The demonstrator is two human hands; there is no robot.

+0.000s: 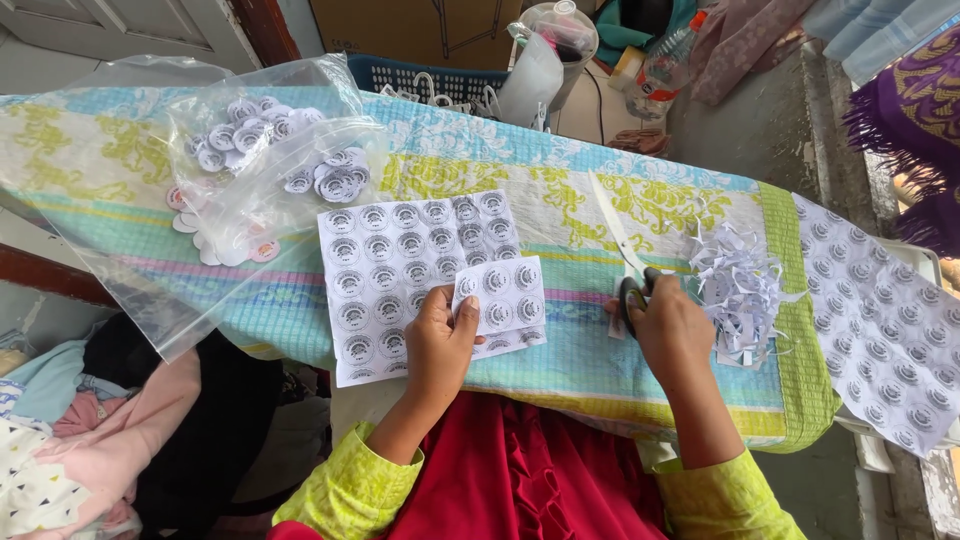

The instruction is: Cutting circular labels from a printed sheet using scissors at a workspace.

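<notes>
L hand pinches a small cut-off piece of printed sheet, thumb on top, approx six round labels on it. It lies over the lower right corner of the bigger label sheet on the quilted cloth. R hand is closed round the black handles of scissors; blades point away, look near shut, not cutting paper rn.

Progress, as I judge it: well under way, not done. Clear plastic bag at left holds many cut-out discs, a few lying outside it. Heap of paper trimmings just right of R hand. Left to do: the small piece, most of the big sheet, plus another full sheet at far right.

Hard to tell: label print too small to make out; R fingers hide the scissor handles; far-right sheet cut off by frame edge; disc count in bag unclear.
</notes>
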